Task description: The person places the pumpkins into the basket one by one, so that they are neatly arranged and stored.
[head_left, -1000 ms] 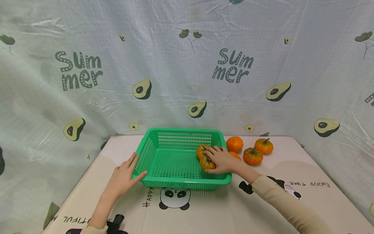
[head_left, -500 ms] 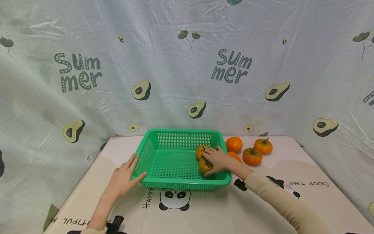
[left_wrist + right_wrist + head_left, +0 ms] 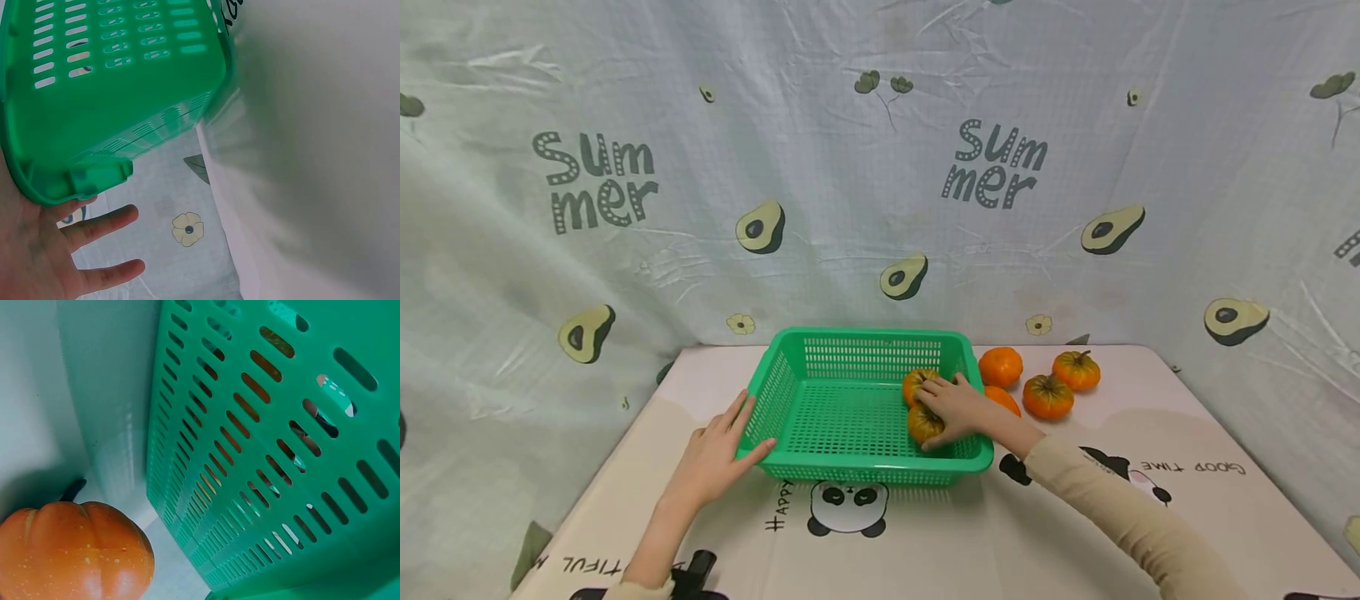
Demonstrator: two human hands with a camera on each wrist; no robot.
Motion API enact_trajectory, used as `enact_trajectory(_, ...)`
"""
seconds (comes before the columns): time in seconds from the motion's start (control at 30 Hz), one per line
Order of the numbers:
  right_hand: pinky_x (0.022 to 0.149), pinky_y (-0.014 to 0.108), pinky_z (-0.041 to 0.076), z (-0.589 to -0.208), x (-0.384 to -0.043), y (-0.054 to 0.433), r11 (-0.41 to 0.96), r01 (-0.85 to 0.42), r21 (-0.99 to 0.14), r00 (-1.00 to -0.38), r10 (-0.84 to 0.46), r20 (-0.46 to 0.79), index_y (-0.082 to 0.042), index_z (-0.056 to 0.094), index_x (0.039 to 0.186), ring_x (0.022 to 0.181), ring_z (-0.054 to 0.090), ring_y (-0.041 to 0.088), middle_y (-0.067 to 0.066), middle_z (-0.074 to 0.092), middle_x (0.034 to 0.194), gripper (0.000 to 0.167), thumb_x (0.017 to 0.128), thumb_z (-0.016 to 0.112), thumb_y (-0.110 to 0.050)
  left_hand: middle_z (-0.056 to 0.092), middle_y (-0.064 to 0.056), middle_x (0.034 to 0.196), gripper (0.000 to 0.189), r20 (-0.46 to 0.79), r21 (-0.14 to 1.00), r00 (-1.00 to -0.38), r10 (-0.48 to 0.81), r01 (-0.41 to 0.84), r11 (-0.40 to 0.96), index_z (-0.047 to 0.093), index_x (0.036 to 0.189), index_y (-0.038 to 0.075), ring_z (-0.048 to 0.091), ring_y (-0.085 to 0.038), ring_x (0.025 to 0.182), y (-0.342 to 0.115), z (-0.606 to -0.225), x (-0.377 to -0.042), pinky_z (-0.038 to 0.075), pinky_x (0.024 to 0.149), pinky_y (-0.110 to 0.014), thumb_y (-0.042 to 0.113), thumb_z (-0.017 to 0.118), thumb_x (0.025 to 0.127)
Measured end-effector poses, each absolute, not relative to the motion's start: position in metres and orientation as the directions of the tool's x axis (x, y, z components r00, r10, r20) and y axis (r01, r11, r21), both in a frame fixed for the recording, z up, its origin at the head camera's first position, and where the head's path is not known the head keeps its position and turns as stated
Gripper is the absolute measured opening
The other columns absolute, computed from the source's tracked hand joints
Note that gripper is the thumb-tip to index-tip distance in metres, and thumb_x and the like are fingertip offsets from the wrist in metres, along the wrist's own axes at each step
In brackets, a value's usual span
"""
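A green plastic basket (image 3: pixel 850 462) with slotted walls stands mid-table. Two small orange-and-green pumpkins sit inside at its right: a farther pumpkin (image 3: pixel 916 385) and a nearer pumpkin (image 3: pixel 924 426). My right hand (image 3: pixel 958 411) reaches over the right rim and holds the nearer one, thumb on its front side and fingers over its back. At the basket's left end, my left hand (image 3: pixel 713 458) rests against the rim with straight, spread fingers. In the left wrist view, that hand's fingers (image 3: pixel 103 228) extend past the rim. The right wrist view shows the slotted wall but not the right hand.
Outside the basket's right wall lie several small pumpkins: a back-left pumpkin (image 3: pixel 1000 367), a partly hidden pumpkin (image 3: pixel 1003 401), a middle pumpkin (image 3: pixel 1048 397) and a far-right pumpkin (image 3: pixel 1077 371). A printed cloth (image 3: pixel 820 275) hangs behind the table (image 3: pixel 925 542).
My right hand has shifted slightly left and down with the nearer pumpkin, mostly in the first half second. The left hand and basket stay in place.
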State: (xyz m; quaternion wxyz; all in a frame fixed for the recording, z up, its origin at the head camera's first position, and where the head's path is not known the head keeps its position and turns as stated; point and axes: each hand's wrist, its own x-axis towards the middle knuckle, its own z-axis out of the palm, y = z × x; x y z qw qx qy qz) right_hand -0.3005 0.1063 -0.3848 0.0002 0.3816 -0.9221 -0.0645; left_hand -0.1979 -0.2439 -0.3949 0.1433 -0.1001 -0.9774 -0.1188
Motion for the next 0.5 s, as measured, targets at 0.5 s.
enact_trajectory(0.5,0.086,0.045,0.034,-0.3799,-0.2961,0.1103,0.689,-0.714,0.129,-0.697,-0.717,-0.025,-0.012,0.048,0.124,0.113,0.046,0.025,0.007,0.050,0.124,0.067,0.075,0.060,-0.056,0.026,-0.018,0.145,0.075,0.304,0.198,-0.938,0.165,0.232,0.952,0.028,0.139,0.002,0.044,-0.039,0.117,-0.2420,-0.3920,-0.1965,0.038,0.083,-0.056,0.052,0.046,0.086)
